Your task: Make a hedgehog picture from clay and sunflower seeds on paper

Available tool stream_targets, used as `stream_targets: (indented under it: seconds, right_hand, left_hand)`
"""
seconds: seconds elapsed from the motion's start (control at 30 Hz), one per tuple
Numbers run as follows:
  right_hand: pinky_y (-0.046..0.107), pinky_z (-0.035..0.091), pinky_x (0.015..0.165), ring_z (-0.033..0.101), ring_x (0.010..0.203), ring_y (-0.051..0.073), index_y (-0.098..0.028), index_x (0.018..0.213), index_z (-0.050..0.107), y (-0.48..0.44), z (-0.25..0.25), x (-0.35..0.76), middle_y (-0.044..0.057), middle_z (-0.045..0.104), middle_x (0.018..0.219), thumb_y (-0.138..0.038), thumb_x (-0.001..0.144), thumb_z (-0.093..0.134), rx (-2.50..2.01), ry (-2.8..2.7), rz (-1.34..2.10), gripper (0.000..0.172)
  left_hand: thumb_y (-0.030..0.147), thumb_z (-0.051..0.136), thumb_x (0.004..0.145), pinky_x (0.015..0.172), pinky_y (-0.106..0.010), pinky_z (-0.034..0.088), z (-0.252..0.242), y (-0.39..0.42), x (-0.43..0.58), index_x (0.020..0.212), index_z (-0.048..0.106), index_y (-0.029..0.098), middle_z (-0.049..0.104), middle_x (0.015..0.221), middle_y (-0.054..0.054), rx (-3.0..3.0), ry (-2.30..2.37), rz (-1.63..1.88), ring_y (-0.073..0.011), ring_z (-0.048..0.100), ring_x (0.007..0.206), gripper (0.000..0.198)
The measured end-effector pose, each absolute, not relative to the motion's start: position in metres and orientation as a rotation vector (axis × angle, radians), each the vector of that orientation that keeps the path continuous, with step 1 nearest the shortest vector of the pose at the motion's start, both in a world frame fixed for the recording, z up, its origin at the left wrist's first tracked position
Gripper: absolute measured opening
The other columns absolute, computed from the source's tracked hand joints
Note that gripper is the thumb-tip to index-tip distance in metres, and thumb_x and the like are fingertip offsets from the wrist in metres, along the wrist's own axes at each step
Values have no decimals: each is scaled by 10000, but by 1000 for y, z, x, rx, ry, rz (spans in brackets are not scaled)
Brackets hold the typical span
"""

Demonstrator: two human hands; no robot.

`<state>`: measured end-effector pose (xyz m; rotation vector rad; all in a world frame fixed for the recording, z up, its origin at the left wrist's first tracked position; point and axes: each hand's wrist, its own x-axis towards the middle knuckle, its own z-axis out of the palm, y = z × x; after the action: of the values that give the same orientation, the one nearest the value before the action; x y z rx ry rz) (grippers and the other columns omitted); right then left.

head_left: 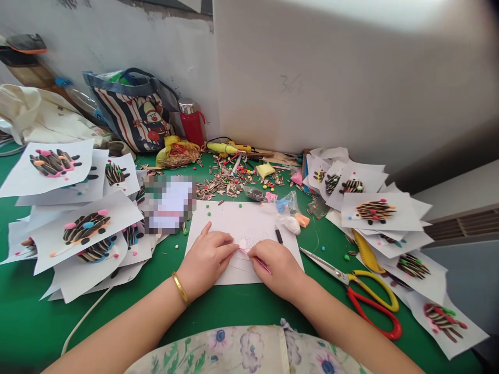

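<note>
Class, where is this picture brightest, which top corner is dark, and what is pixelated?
Head view: glare whitens the top of the pale wall; head view: the upper right corner falls dark; head view: coarse blocks obscure a bright rectangle left of the central paper.

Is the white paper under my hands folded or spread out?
Spread out: the white paper lies flat on the green table, its broad surface and near edge showing.
</note>
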<state>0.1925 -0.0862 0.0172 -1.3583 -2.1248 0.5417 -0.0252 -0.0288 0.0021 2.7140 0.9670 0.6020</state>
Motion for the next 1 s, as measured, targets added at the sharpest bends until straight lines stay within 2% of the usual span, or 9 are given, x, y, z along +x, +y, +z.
stream_targets:
  seconds: [0.4, 0.63, 1.0]
  right_hand:
    - [292, 469, 712, 603, 767, 170, -203, 850, 617, -87, 15, 195, 28, 659, 797, -128, 872, 522, -1373, -2073, 560, 123]
    - [292, 466, 712, 603, 766, 169, -198, 854, 621, -86, 15, 196, 28, 659, 797, -121, 862, 536, -1382, -2041, 558, 116]
    - [289, 466, 710, 603, 772, 168, -207, 867, 609, -86, 12, 196, 25, 664, 816, -116, 863, 538, -1357, -2010, 570, 115]
  left_hand:
    - [131, 476, 922, 1159, -559, 299, 10, -35, -22, 1117, 668, 201, 682, 1110, -90, 2871, 914, 506, -220, 628, 1103, 282]
    - [163, 512, 912, 1149, -575, 299, 12, -37, -24, 1160, 662, 230, 664, 1154, -97, 2918, 884, 451, -250, 598, 1164, 297]
    - [232, 495, 942, 1159, -571, 273, 9, -37, -22, 1198, 637, 181, 665, 1147, -91, 2845, 974, 448, -234, 606, 1107, 297]
